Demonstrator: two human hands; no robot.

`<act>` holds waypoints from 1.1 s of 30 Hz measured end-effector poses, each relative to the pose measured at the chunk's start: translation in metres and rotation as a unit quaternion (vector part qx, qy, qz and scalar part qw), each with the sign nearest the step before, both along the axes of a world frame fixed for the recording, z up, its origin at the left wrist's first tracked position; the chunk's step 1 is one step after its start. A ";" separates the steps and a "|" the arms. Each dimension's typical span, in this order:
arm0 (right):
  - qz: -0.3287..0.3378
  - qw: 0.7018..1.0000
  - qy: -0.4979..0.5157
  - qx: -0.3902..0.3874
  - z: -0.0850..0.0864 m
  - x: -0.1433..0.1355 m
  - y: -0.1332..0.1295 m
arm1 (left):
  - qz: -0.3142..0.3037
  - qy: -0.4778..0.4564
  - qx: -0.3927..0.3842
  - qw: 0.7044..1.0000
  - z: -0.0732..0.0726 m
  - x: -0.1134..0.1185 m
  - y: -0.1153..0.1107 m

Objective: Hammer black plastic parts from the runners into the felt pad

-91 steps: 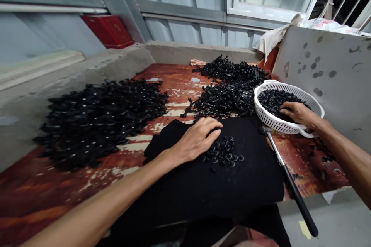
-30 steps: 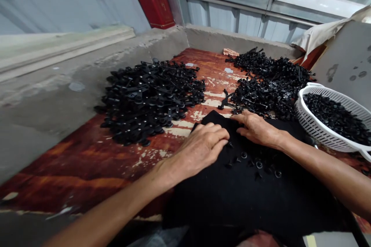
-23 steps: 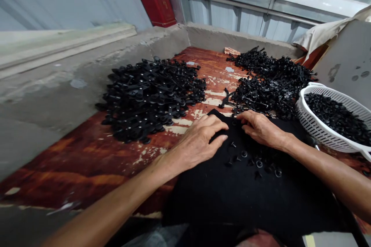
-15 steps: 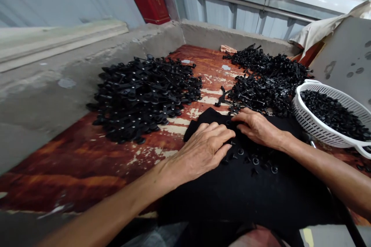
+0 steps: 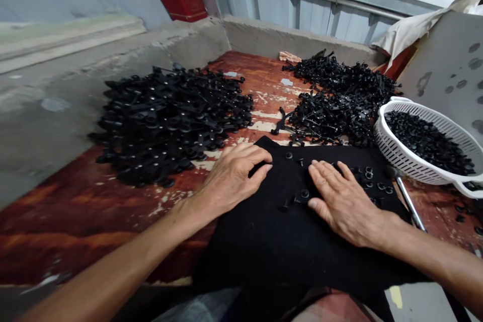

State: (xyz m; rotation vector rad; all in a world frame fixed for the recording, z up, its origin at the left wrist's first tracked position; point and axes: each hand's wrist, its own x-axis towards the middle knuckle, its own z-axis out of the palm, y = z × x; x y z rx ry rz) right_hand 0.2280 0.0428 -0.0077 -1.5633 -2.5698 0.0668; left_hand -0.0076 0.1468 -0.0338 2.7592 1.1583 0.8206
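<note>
A black cloth [image 5: 249, 241] lies spread in front of me with small round black plastic pieces with stems [image 5: 304, 193] scattered over it. My left hand [image 5: 236, 176] is at the cloth's left edge, fingers curled and thumb drawn close to the index finger; whatever is between those tips is too dark to make out. Flat on the cloth rests my right hand [image 5: 345, 204], fingers stretched and thumb apart, among the loose pieces. Several more pieces with pale rings [image 5: 369, 173] lie just to the right of its fingers, and some may be hidden under the palm.
On the red-brown table [image 5: 71, 216] a large pile of black jointed parts [image 5: 169, 121] stands at left. Another heap of thin black parts [image 5: 339, 105] lies at the back right. A white basket [image 5: 400, 161] of small black pieces and a metal rod [image 5: 410, 202] are at right.
My left hand has moved left to the cloth's edge. My right hand has come nearer and flattened on the cloth. The small pieces are spread differently, several now farther right.
</note>
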 end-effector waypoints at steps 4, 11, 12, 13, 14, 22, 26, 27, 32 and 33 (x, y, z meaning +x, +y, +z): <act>0.063 0.998 0.003 -0.014 -0.002 -0.020 -0.013 | 0.026 -0.007 0.025 0.999 -0.004 -0.005 0.002; 0.047 0.997 -0.053 0.017 0.006 0.006 -0.007 | -0.024 -0.047 0.034 0.998 0.006 0.010 -0.051; 0.031 0.997 -0.060 0.022 0.005 0.015 -0.005 | -0.068 -0.039 0.030 0.996 0.006 0.013 -0.059; 0.017 0.997 -0.065 0.026 0.003 0.023 -0.002 | -0.102 -0.035 0.025 0.994 0.006 0.015 -0.066; 0.005 0.997 -0.068 0.031 0.001 0.031 0.001 | -0.124 -0.033 0.020 0.992 0.006 0.017 -0.071; -0.037 0.995 -0.037 0.080 0.007 0.034 -0.007 | -0.058 -0.057 -0.006 0.997 0.006 0.002 -0.072; 0.007 0.998 -0.023 0.062 0.014 0.007 0.000 | -0.069 -0.011 -0.040 0.997 0.014 0.015 -0.076; 0.014 0.998 -0.025 0.053 0.015 0.003 0.005 | -0.073 0.021 -0.052 0.996 0.015 0.019 -0.076; 0.015 0.999 -0.030 0.015 0.014 -0.006 0.033 | -0.035 0.091 -0.102 0.990 0.021 0.027 -0.060; 0.011 1.000 -0.027 0.012 0.014 -0.007 0.036 | -0.024 0.086 -0.105 0.990 0.022 0.027 -0.054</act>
